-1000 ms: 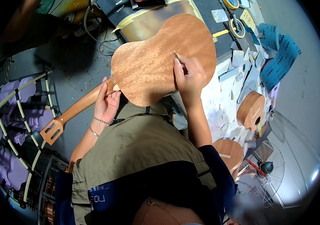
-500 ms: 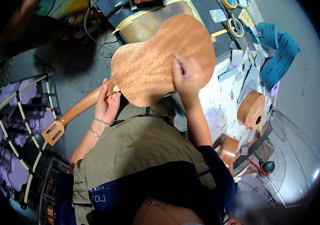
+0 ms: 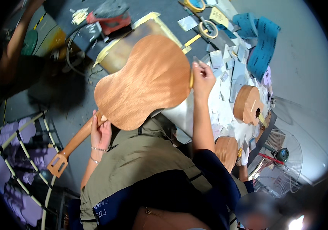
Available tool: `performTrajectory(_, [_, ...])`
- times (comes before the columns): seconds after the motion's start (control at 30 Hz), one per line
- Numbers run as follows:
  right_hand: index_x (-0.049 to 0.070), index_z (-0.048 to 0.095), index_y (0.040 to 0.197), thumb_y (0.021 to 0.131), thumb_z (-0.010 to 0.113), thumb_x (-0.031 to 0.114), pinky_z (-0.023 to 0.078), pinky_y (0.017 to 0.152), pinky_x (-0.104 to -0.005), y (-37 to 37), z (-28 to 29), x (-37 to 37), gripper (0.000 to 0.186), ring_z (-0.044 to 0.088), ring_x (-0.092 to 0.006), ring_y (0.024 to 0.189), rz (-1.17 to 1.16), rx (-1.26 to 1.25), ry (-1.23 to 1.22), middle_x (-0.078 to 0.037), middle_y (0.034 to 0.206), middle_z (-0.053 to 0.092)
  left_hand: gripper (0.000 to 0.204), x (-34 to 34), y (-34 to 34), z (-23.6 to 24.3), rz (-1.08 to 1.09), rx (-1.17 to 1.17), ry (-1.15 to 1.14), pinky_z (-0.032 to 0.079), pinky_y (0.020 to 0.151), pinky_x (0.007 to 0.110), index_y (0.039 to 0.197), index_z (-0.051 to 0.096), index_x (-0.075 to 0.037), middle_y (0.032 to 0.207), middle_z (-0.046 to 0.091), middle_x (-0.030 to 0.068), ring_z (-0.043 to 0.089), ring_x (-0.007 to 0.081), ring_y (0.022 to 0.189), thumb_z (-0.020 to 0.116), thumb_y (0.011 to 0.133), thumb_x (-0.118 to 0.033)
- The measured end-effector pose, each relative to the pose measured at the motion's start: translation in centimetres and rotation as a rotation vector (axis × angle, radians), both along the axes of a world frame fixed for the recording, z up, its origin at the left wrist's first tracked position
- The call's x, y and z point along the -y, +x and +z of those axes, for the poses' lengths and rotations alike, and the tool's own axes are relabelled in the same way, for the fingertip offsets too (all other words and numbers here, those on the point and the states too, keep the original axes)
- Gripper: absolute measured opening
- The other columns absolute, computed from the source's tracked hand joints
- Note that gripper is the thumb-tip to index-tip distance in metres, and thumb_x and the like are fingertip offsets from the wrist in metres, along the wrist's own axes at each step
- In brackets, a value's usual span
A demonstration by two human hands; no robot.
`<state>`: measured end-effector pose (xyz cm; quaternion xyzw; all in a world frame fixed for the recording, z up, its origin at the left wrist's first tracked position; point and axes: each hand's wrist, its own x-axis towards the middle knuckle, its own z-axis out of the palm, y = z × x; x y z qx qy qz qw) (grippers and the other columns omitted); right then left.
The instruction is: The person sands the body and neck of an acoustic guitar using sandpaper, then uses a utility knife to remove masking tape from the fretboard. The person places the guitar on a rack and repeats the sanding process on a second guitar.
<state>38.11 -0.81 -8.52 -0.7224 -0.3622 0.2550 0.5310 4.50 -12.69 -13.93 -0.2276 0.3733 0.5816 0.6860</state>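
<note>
A wooden ukulele [image 3: 141, 84] lies back-up across the middle of the view, above my lap, its neck [image 3: 78, 141] pointing down-left to a slotted headstock. My left hand [image 3: 101, 132] grips the neck near the heel, palm turned up. Beside the body's right edge, my right hand [image 3: 202, 79] is pinched on a small thin piece [image 3: 195, 59], too small to identify clearly.
A bench [image 3: 64, 17] carries a red-grey sander [image 3: 110, 23], tape rolls [image 3: 208, 30], sandpaper squares, a blue abrasive strip [image 3: 264, 48] and ukulele bodies [image 3: 244, 103]. Left is a rack [image 3: 33, 157]; right, a fan [image 3: 281, 153]. Another person's arm [image 3: 16, 44] and a gloved hand [image 3: 243, 157] show.
My right hand has moved from the middle of the ukulele's back to beside its right edge. The view has shifted, and a co-worker's gloved hand now shows at lower right.
</note>
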Motion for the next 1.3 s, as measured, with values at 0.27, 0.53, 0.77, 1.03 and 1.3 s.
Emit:
performTrajectory(0.27, [0.002, 0.066, 0.098, 0.076, 0.070, 0.024, 0.043, 0.081, -0.0370, 7.4, -4.9, -5.7, 0.031, 0.056, -0.0297, 0.092, 0.087, 0.873, -0.013, -0.013, 0.093, 0.063, 0.040, -0.4, -1.4, 1.0, -0.031, -0.156, 0.098, 0.039, 0.103, 0.039, 0.129, 0.044, -0.009, 0.132, 0.046, 0.0128, 0.045, 0.0262, 0.122, 0.054, 0.092, -0.020])
performTrajectory(0.53, [-0.001, 0.060, 0.102, 0.075, 0.066, 0.042, 0.027, 0.101, -0.0465, 5.8, -8.1, -18.3, 0.051, 0.050, -0.0290, 0.106, 0.253, 1.406, -0.356, -0.016, 0.101, 0.062, 0.044, -0.7, -1.0, 3.3, -0.055, -0.256, 0.105, 0.037, 0.104, 0.041, 0.133, 0.038, -0.009, 0.133, 0.045, 0.0128, 0.043, 0.0268, 0.124, 0.052, 0.093, -0.022])
performTrajectory(0.77, [0.010, 0.064, 0.104, 0.082, 0.057, 0.016, 0.049, 0.057, -0.0371, 2.8, 1.2, -14.3, 0.024, 0.061, -0.0260, 0.063, 0.283, 1.276, 0.064, -0.009, 0.066, 0.063, 0.049, -1.5, -1.5, 4.6, -0.156, -0.364, 0.182, 0.039, 0.102, 0.040, 0.131, 0.039, -0.002, 0.131, 0.045, 0.0159, 0.046, 0.0272, 0.120, 0.053, 0.092, -0.027])
performTrajectory(1.03, [0.010, 0.061, 0.113, 0.072, 0.065, 0.015, 0.045, 0.089, -0.0446, -7.3, 2.1, 1.3, 0.041, 0.058, -0.0261, 0.102, 0.536, 1.027, 0.099, -0.011, 0.117, 0.059, 0.055, -2.0, -2.3, 5.9, -0.312, -0.478, 0.218, 0.046, 0.097, 0.038, 0.131, 0.038, 0.002, 0.128, 0.046, 0.0179, 0.049, 0.0269, 0.118, 0.054, 0.090, -0.031])
performTrajectory(1.3, [0.003, 0.049, 0.126, 0.085, 0.054, 0.015, 0.027, 0.103, -0.0545, -11.7, 1.1, 2.7, 0.043, 0.036, -0.0371, 0.128, 0.688, 0.898, 0.072, -0.018, 0.136, 0.040, 0.057, -1.5, -2.2, 6.2, -0.394, -0.615, 0.175, 0.047, 0.093, 0.032, 0.130, 0.041, 0.001, 0.124, 0.049, 0.0159, 0.053, 0.0222, 0.112, 0.057, 0.087, -0.033])
